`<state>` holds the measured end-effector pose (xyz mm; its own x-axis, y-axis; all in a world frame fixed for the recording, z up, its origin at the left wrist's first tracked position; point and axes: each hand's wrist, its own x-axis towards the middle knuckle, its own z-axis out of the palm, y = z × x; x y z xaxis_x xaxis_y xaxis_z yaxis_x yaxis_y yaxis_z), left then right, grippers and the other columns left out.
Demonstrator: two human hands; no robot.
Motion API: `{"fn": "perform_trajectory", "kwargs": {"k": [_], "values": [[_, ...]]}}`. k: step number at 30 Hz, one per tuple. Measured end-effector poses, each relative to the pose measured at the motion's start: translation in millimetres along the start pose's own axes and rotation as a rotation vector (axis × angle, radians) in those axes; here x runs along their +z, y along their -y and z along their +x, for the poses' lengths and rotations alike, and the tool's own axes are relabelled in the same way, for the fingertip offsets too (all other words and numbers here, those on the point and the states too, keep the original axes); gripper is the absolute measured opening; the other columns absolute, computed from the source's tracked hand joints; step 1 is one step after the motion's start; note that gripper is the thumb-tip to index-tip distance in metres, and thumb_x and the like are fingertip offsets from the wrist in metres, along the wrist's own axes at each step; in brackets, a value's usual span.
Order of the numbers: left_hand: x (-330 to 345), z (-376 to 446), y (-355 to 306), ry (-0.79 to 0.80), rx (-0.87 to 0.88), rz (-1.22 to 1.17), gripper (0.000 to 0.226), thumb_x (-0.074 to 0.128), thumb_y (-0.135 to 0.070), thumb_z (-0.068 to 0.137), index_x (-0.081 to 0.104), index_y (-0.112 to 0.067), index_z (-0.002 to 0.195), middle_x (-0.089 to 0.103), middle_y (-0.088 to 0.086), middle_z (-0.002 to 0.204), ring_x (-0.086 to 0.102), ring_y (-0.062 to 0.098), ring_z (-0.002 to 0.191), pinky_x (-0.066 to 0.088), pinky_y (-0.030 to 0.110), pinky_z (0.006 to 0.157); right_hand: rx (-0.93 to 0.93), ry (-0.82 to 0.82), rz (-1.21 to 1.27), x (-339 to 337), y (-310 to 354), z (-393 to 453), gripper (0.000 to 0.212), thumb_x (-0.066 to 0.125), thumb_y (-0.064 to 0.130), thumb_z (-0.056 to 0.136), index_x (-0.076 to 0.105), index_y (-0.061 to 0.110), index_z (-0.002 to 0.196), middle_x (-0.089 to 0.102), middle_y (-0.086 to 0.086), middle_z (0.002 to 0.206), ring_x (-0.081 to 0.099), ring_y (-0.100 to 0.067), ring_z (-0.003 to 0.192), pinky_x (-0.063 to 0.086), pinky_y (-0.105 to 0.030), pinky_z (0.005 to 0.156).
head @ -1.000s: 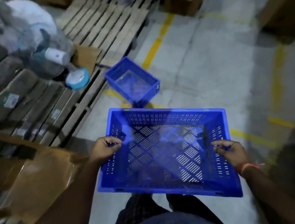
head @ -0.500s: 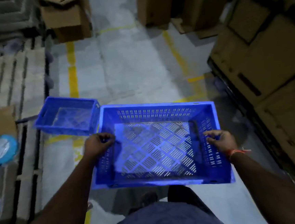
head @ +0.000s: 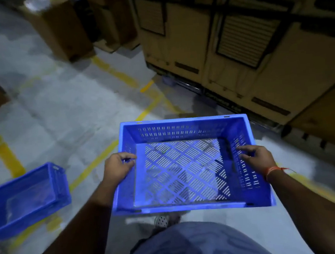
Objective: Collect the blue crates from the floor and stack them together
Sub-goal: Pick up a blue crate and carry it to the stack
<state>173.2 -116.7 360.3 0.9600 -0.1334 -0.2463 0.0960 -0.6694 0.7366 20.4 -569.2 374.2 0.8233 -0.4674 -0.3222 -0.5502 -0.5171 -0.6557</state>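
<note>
You're holding a blue slotted crate (head: 188,165) off the floor (head: 63,107) in front of your torso, open side up, roughly level. Your left hand (head: 118,167) is curled over its left rim, fingers clenched around the edge. Your right hand (head: 256,156) grips the right wall, fingers hooked inside over the slots, thumb on the rim. An orange thread band (head: 271,171) sits on that wrist. The crate looks empty; floor shows through its lattice bottom.

A second blue crate (head: 27,200) sits on the floor at the left edge of view, well apart from the held one, open side up, partly cut off by the frame. It lies across a yellow floor line (head: 93,165).

Stacked cardboard cartons (head: 256,44) stand along the floor's right side, more cartons (head: 60,28) at the far end. One shoe (head: 161,221) shows under the near rim of the held crate.
</note>
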Motion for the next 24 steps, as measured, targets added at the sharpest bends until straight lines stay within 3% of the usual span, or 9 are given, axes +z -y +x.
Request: {"fn": "perform_trajectory", "kwargs": {"k": [5,8,12,18,24], "values": [[87.4,-14.8,-75.4,0.106,0.092,0.116,0.016,0.080,-0.016,0.078,0.075,-0.031,0.076,0.076,0.007,0.073,0.069,0.016,0.066,0.046,0.010,0.053,0.105,-0.129,0.074,-72.1,-95.7,-49.9,0.029,0.074,0.005,0.080,0.076,0.020,0.105,0.071,-0.003,0.091,0.061,-0.018,0.081,0.040,-0.013,0.065],[144.5,-32.0,-122.0,0.178,0.154,0.177,0.012,0.079,-0.014,0.080,0.079,-0.025,0.085,0.075,0.006,0.074,0.067,0.013,0.066,0.041,0.005,0.053,0.173,-0.199,0.085,-113.6,-159.1,-79.4,0.034,0.075,0.006,0.079,0.074,0.032,0.100,0.072,-0.001,0.084,0.062,-0.017,0.079,0.045,-0.022,0.071],[217.8,-54.9,-175.9,0.244,0.244,0.229,0.014,0.079,-0.016,0.081,0.079,-0.027,0.091,0.075,0.004,0.083,0.069,0.023,0.067,0.041,0.009,0.055,0.267,-0.298,0.122,-160.7,-231.0,-122.7,0.031,0.075,0.008,0.079,0.077,0.024,0.105,0.075,-0.005,0.091,0.067,-0.021,0.085,0.048,-0.024,0.079],[324.4,-88.9,-252.0,0.362,0.362,0.236,0.017,0.079,-0.018,0.082,0.080,-0.024,0.098,0.075,-0.001,0.085,0.055,0.001,0.049,0.049,0.026,0.066,0.436,-0.426,0.171,-222.0,-322.8,-183.3,0.028,0.074,0.010,0.080,0.077,0.024,0.104,0.075,-0.008,0.090,0.068,-0.022,0.083,0.045,-0.022,0.075],[403.1,-94.7,-299.9,0.467,0.404,0.259,0.019,0.078,-0.019,0.082,0.079,-0.023,0.101,0.074,0.000,0.084,0.059,0.007,0.056,0.046,0.026,0.067,0.536,-0.466,0.152,-256.6,-384.2,-198.8,0.031,0.075,0.013,0.079,0.076,0.025,0.108,0.075,-0.009,0.092,0.068,-0.023,0.086,0.042,-0.022,0.076]]}}
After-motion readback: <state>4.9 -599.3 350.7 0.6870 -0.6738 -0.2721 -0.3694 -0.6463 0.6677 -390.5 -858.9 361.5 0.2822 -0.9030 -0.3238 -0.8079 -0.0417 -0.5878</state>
